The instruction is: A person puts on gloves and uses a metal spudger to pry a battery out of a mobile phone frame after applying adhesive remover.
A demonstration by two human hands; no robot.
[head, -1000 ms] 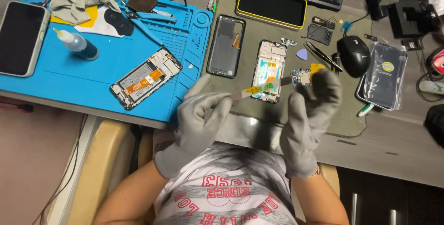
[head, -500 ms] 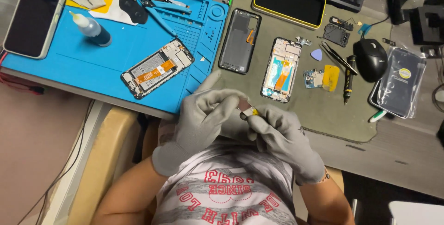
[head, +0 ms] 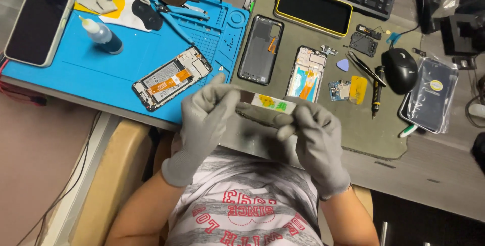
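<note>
- Both hands wear grey gloves and meet at the middle of the frame, just above the person's chest.
- The left hand is closed on the left end of a flat dark part, thumb on top, fingers under it.
- The right hand pinches the right end of the same part; a pale strip with yellow and green marks lies along its upper edge.
- The part is held level in the air over the near edge of the table, touching nothing else.
- Just above the hands, on a grey-green mat, lie a dark phone back shell and an opened phone frame.
- Left of the hands, on a blue work mat, lies an open phone with an orange ribbon.
- Farther upper left stand a small blue bottle and a dark phone.
- At the right of the frame a black mouse sits near a screwdriver.
</note>
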